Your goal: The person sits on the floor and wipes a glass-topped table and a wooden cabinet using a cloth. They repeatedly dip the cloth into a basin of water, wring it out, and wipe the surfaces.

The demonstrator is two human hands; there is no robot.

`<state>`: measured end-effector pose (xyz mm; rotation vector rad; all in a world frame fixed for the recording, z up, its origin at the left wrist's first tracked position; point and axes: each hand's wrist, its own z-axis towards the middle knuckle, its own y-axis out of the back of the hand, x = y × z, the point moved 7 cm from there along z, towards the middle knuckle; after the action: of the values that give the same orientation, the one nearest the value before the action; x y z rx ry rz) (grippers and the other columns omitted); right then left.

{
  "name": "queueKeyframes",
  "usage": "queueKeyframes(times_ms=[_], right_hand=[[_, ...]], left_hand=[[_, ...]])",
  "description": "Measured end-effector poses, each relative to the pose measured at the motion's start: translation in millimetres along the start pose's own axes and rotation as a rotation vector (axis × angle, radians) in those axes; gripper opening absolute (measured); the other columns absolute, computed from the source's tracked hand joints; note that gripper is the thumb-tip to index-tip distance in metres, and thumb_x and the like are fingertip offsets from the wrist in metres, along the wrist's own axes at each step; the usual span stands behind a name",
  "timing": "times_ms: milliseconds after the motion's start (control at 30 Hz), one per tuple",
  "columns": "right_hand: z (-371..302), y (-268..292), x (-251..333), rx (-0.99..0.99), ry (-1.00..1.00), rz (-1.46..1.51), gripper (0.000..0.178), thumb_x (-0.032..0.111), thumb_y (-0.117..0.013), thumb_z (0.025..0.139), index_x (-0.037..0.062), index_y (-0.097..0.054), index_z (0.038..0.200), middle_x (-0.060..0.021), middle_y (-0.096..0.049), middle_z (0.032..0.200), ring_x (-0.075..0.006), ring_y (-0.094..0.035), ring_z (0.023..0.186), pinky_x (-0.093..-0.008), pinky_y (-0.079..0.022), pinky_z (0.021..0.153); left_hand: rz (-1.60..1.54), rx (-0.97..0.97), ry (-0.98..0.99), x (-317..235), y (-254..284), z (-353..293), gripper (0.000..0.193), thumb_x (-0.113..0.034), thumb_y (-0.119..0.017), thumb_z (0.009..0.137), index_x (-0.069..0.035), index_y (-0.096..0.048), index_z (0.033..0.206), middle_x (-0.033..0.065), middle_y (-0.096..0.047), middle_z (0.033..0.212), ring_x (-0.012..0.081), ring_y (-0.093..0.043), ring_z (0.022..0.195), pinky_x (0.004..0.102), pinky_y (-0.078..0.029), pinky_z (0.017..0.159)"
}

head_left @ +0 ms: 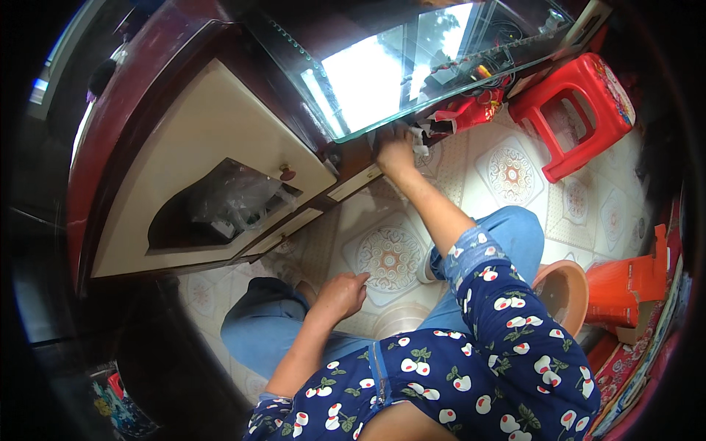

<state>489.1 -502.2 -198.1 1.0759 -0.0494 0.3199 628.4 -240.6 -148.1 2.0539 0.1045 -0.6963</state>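
My right hand (397, 151) reaches forward under the front edge of the glass top (346, 137), over the low shelf of a dark red cabinet. Its fingers are blurred and partly hidden, so what they hold, if anything, does not show. A crumpled white piece (420, 141), perhaps paper or cloth, lies right beside those fingers. My left hand (340, 296) hovers over the floor beside my left knee, fingers curled in and nothing visible in them.
At left stands a cream cabinet door (198, 132) with a round knob and a dark window showing clear plastic. A red packet (474, 112) and cables lie at the shelf's right end. A red stool (573, 117), an orange-brown bucket (565, 294) and an orange box (625, 287) stand at right.
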Motion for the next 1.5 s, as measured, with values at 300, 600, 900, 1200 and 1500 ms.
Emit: queueKeyframes(times_ms=[300, 600, 900, 1200, 1500], right_hand=[[-102, 8, 54, 0.013, -0.107, 1.009, 0.016, 0.004, -0.053, 0.082, 0.0001, -0.063, 0.094, -0.0127, -0.063, 0.099, -0.0310, -0.054, 0.084, -0.0379, -0.045, 0.080], [-47, 53, -11, -0.312, -0.501, 0.963, 0.019, 0.016, -0.054, 0.088, -0.0017, -0.062, 0.089, -0.0139, -0.061, 0.081, -0.0254, -0.055, 0.071, -0.0351, -0.045, 0.071], [-43, -2, 51, 0.110, -0.132, 0.219, 0.044, 0.003, -0.061, 0.066, 0.0086, -0.065, 0.109, -0.0088, -0.057, 0.126, -0.0429, -0.047, 0.107, -0.0428, -0.043, 0.095], [-52, 14, 95, 0.319, 0.022, 0.440, 0.020, 0.005, -0.057, 0.066, 0.0047, -0.068, 0.083, -0.0145, -0.066, 0.087, -0.0377, -0.056, 0.091, -0.0424, -0.050, 0.080], [-65, -4, 5, 0.142, -0.587, 1.061, 0.025, 0.014, -0.059, 0.077, 0.0033, -0.068, 0.098, -0.0194, -0.067, 0.091, -0.0337, -0.065, 0.088, -0.0373, -0.050, 0.078]], left_hand=[[0.008, 0.061, 0.035, 4, -7, -4, 0.032, -0.015, -0.055, 0.081, -0.008, -0.063, 0.111, 0.0191, -0.065, 0.098, 0.0371, -0.060, 0.093, 0.0457, -0.049, 0.079], [-0.013, 0.007, 0.048, 6, 0, -17, 0.031, -0.014, -0.054, 0.081, -0.009, -0.063, 0.111, 0.0187, -0.065, 0.092, 0.0368, -0.061, 0.089, 0.0471, -0.049, 0.077], [-0.019, -0.003, 0.042, 11, 1, -17, 0.033, -0.014, -0.055, 0.081, -0.009, -0.062, 0.112, 0.0188, -0.065, 0.094, 0.0377, -0.060, 0.090, 0.0462, -0.049, 0.077], [0.015, 0.052, 0.044, 4, -1, -8, 0.032, -0.015, -0.056, 0.080, -0.009, -0.063, 0.111, 0.0191, -0.065, 0.095, 0.0362, -0.061, 0.091, 0.0464, -0.049, 0.078], [-0.017, 0.057, 0.030, -2, -1, -4, 0.033, -0.016, -0.055, 0.082, -0.009, -0.062, 0.113, 0.0192, -0.065, 0.099, 0.0374, -0.060, 0.093, 0.0465, -0.048, 0.080]])
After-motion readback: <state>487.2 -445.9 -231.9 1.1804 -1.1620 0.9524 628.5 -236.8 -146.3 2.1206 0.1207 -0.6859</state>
